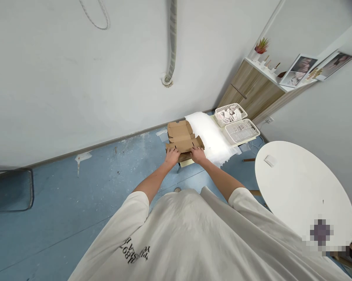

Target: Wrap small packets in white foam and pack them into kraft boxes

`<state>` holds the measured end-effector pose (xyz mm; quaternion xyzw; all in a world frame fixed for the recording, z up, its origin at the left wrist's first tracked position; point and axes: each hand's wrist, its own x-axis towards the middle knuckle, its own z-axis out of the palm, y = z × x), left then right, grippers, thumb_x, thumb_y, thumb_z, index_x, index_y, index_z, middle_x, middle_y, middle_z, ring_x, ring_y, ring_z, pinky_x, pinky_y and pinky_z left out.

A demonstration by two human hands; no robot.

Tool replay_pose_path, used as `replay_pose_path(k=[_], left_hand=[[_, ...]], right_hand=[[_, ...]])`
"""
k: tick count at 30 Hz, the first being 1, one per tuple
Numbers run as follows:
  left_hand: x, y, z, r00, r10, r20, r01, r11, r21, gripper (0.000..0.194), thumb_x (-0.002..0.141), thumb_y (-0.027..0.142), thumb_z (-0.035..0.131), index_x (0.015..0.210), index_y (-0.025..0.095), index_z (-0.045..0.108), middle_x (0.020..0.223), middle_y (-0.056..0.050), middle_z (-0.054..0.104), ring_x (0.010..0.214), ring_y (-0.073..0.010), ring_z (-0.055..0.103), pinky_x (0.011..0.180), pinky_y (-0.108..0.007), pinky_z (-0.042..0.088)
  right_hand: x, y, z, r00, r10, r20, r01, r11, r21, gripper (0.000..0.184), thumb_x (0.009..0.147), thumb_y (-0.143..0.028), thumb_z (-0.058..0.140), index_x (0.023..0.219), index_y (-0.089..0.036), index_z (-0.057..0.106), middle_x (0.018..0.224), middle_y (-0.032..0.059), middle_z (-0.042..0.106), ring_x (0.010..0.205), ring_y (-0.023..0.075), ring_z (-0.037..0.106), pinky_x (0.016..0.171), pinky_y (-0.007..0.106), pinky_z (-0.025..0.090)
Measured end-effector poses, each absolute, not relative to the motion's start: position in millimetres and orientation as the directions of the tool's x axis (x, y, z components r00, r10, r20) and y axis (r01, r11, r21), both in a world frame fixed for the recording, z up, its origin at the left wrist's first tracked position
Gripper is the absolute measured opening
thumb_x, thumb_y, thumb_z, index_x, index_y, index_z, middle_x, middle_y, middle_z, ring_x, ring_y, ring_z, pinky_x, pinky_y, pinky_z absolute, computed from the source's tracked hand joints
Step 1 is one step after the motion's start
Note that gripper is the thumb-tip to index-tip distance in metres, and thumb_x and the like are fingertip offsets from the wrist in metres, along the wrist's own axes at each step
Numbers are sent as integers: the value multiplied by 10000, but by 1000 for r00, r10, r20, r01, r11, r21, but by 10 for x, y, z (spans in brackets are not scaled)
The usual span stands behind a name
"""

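Observation:
A brown cardboard box (pixel 181 137), half folded with its lid flap open, lies at the near end of a low table. My left hand (pixel 172 155) grips its near left corner, fingers curled over the edge. My right hand (pixel 198 154) holds the near right side, fingers pressed onto the cardboard flap. More flat cardboard sits under the box. Both forearms reach out from my white T-shirt.
A white foam sheet (pixel 211 134) covers the table beside the box. Two white mesh baskets (pixel 231 113) (pixel 242 131) hold small items beyond it. A round white table (pixel 301 187) stands at the right, a wooden shelf unit (pixel 252 91) behind, and blue floor (pixel 76 195) at the left.

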<state>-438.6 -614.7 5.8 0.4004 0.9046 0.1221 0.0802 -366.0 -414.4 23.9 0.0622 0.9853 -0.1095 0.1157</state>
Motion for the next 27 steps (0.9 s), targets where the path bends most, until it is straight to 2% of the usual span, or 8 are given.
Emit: replay_pose_path(k=[5,11,19,27], left_hand=[[-4362,-6158,271,-595,801,62,786,564,252,405,926,96,456,1202,253,708,1178,-135,677,1226,-292,546,1177,-550,259],[-4350,-6103,466,-542,835,94,834,520,182,448,947,92,416,1278,283,650,1202,-90,696,1257,-252,545,1226,-530,214],[-4369,-6101,547,-538,829,154,831,490,264,479,951,99,409,1347,274,614,1337,-99,659,1347,-255,510,1248,-548,205],[-4439,-6081,706,-511,826,240,851,446,277,505,958,106,381,1389,255,598,1385,-100,637,1376,-253,496,1260,-541,196]], right_hand=[[-3702,-4152,230,-968,123,-218,161,972,-170,412,1006,-275,374,1302,-243,658,1313,147,637,1217,346,514,1023,502,342],[-3707,-4186,264,-963,165,-214,201,967,-156,447,993,-232,368,1386,-231,581,1310,179,638,1224,344,525,1009,494,336],[-3659,-4184,341,-970,185,-160,210,965,-157,515,953,-163,371,1437,-225,537,1238,189,679,1198,341,561,1015,476,311],[-3657,-4189,489,-970,232,-78,243,948,-204,548,970,-183,347,1500,-251,466,1326,165,646,1243,342,520,1024,474,293]])
